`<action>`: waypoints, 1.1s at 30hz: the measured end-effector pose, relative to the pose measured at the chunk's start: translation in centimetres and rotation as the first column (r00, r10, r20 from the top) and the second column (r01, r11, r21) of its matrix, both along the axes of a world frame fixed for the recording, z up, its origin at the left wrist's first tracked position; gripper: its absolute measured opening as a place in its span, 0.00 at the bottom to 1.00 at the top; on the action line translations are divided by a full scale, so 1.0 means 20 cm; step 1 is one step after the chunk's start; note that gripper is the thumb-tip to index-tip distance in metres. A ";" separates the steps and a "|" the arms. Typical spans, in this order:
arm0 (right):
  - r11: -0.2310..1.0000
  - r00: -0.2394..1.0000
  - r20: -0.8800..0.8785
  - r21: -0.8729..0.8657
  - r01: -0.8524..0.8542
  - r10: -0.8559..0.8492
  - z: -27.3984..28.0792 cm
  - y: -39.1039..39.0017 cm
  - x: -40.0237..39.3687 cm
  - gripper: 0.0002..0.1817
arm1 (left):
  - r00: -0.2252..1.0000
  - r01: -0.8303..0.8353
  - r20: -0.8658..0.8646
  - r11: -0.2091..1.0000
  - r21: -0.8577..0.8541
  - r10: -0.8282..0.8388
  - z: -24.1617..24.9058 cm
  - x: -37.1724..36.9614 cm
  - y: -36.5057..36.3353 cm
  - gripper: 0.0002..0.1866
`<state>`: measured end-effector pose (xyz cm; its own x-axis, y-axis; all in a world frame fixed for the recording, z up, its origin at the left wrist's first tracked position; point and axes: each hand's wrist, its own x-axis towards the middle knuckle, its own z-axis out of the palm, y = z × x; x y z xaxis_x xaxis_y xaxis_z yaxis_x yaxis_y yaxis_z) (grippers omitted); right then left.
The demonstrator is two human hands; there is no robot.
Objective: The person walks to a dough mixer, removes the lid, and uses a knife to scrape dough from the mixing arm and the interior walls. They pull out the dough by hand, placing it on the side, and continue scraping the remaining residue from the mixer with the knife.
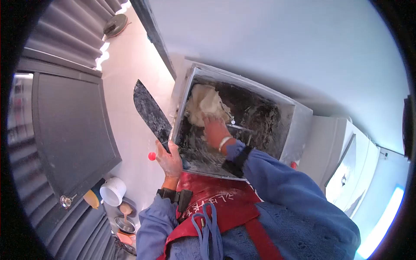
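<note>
A large dark-bladed knife [151, 109] points up and left, its handle end in my left hand [170, 160], whose fingers are wrapped round it beside the box's left edge. Inside the open metal box [292, 134] lies a pale lump of dough [206, 103], toward the upper left. My right hand [215, 131] reaches into the box with its fingers spread against the lower edge of the dough. A thin metal bar [238, 127] crosses the box just right of that hand. Flour-like white residue marks the box's dark inside.
A grey cabinet door [71, 130] with a knob stands at the left. Below it are a white bucket [113, 192] and a metal bowl [125, 225]. White appliances [320, 138] adjoin the box on the right. A round lid [115, 25] is at the upper left.
</note>
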<state>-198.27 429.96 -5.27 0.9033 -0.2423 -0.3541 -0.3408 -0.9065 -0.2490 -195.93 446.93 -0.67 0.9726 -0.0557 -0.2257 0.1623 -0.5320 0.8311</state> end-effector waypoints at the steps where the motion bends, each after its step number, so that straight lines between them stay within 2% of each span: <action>1: 0.985 0.991 -0.115 0.165 -0.054 0.073 0.09 -0.02 -0.03 0.17 | 0.997 0.013 0.081 0.998 0.063 -0.018 -0.05 0.00 0.01 0.28; 2: 0.985 0.991 -0.115 0.163 -0.049 0.069 0.08 -0.04 -0.11 0.17 | 0.986 0.019 0.163 0.992 0.126 -0.040 -0.08 -0.01 0.03 0.27; 4: 0.947 0.948 0.317 0.307 -0.096 -0.007 0.10 -0.10 -0.27 0.16 | 0.984 0.025 0.174 0.991 0.132 -0.048 -0.09 0.00 0.03 0.27; 6: 0.866 0.932 0.124 0.429 0.258 -0.339 0.30 -0.24 -0.41 0.10 | 0.982 0.033 0.181 0.989 0.143 -0.059 -0.07 0.00 0.02 0.27; 8: 0.848 0.854 0.120 0.254 0.466 -0.505 0.38 -0.39 -0.59 0.10 | 0.996 0.001 0.091 0.999 0.049 -0.005 -0.03 0.00 0.00 0.27; 9: 0.822 0.800 0.192 0.174 0.542 -0.568 0.46 -0.46 -0.68 0.12 | 0.951 0.025 0.301 0.986 0.162 -0.074 -0.09 0.00 0.02 0.28; 10: 0.763 0.749 0.150 0.129 0.633 -0.646 0.41 -0.57 -0.84 0.12 | 0.950 0.031 0.302 0.986 0.166 -0.081 -0.07 0.00 0.01 0.28; 12: 0.646 0.615 0.228 0.094 0.758 -0.755 0.35 -0.73 -1.15 0.14 | 0.965 0.014 0.255 0.988 0.152 -0.053 -0.02 0.00 -0.01 0.28; 13: 0.636 0.606 0.226 0.093 0.766 -0.763 0.32 -0.77 -1.29 0.14 | 0.965 0.068 0.240 0.986 0.153 -0.104 -0.07 0.01 0.02 0.28; 14: 0.690 0.698 0.327 -0.163 0.706 -0.637 0.29 -0.79 -1.42 0.16 | 0.964 0.085 0.237 0.985 0.153 -0.120 -0.06 0.01 0.02 0.28; 15: 0.671 0.788 0.380 -0.417 0.613 -0.484 0.25 -0.79 -1.52 0.17 | 0.960 0.077 0.258 0.987 0.144 -0.113 -0.04 0.01 0.01 0.27; 16: 0.661 0.782 0.380 -0.419 0.622 -0.495 0.22 -0.77 -1.58 0.17 | 0.955 0.066 0.279 0.989 0.135 -0.102 -0.03 0.01 0.00 0.26; 18: 0.691 0.725 0.222 -0.220 0.688 -0.652 0.17 -0.73 -1.70 0.19 | 0.944 0.080 0.310 0.990 0.115 -0.112 -0.04 0.01 0.00 0.23; 19: 0.683 0.718 0.221 -0.220 0.696 -0.660 0.18 -0.72 -1.72 0.19 | 0.943 0.079 0.314 0.990 0.115 -0.112 -0.04 0.01 0.00 0.21; 21: 0.571 0.583 0.296 -0.136 0.810 -0.757 0.17 -0.71 -1.72 0.20 | 0.938 0.071 0.329 0.991 0.115 -0.105 -0.03 0.01 -0.01 0.18; 22: 0.567 0.578 0.299 -0.132 0.813 -0.759 0.19 -0.71 -1.70 0.20 | 0.936 0.075 0.334 0.991 0.114 -0.110 -0.02 0.01 -0.01 0.18; 24: 0.571 0.595 0.031 -0.245 0.783 -0.803 0.26 -0.72 -1.64 0.21 | 0.935 0.034 0.346 0.989 0.143 -0.082 -0.02 0.00 -0.02 0.18; 30: 0.463 0.516 0.053 -0.370 0.805 -0.855 0.16 -0.75 -1.65 0.23 | 0.950 0.018 0.307 0.989 0.148 -0.063 -0.03 0.01 -0.02 0.19; 33: 0.419 0.457 0.036 -0.343 0.841 -0.889 0.12 -0.77 -1.67 0.24 | 0.955 0.024 0.289 0.988 0.151 -0.068 -0.05 0.01 0.00 0.21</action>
<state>-231.61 414.47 -2.79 0.1067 -0.9704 -0.2167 -0.9902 -0.1235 0.0654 -195.68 446.90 -1.71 0.9942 -0.0900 0.0593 -0.1037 -0.6507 0.7522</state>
